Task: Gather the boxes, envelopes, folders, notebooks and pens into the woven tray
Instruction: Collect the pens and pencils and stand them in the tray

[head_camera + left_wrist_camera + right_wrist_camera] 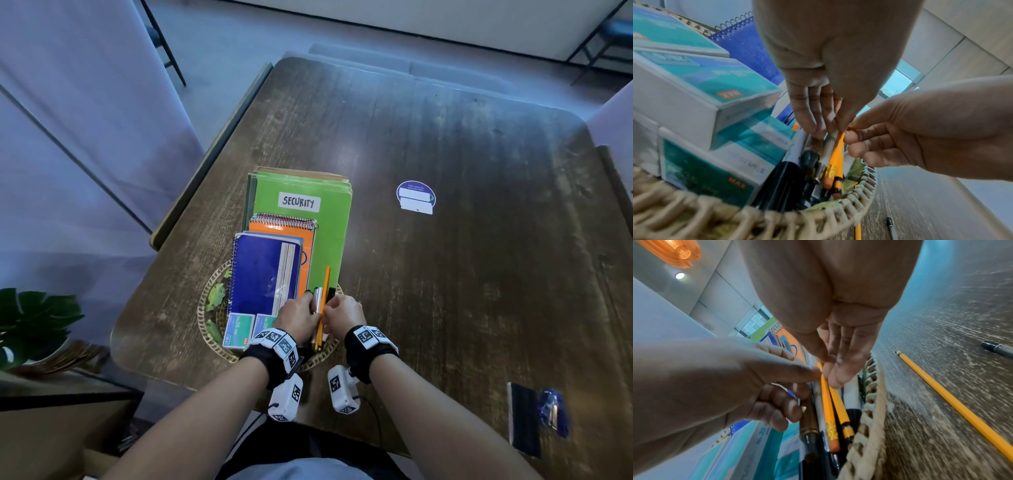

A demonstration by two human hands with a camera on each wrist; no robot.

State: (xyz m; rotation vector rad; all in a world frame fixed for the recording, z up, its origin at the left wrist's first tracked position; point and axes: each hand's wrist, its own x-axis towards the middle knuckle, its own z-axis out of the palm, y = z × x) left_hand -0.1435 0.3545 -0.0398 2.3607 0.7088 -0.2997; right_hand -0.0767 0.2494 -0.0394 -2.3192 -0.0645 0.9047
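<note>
The woven tray (pixel 205 308) near the table's front edge holds a green folder marked SECURITY (pixel 329 236), an orange notebook (pixel 274 229), a blue notebook (pixel 260 274) and teal boxes (pixel 238 330). Several pens and pencils (pixel 835 155) lie along its right side. My left hand (pixel 310 305) pinches this bundle from the left, a silver pen (pixel 318 299) showing above its fingers. From the right, my right hand (pixel 330 306) pinches a yellow pencil (pixel 827 402) in the bundle. Another yellow pencil (pixel 953 404) and a dark pen (pixel 996 348) lie on the table outside the tray.
A round blue sticker (pixel 415 197) sits mid-table. A black-and-blue object (pixel 537 418) lies at the front right edge. A potted plant (pixel 30 325) stands on a low shelf to the left. Chairs flank the wooden table (pixel 445 274).
</note>
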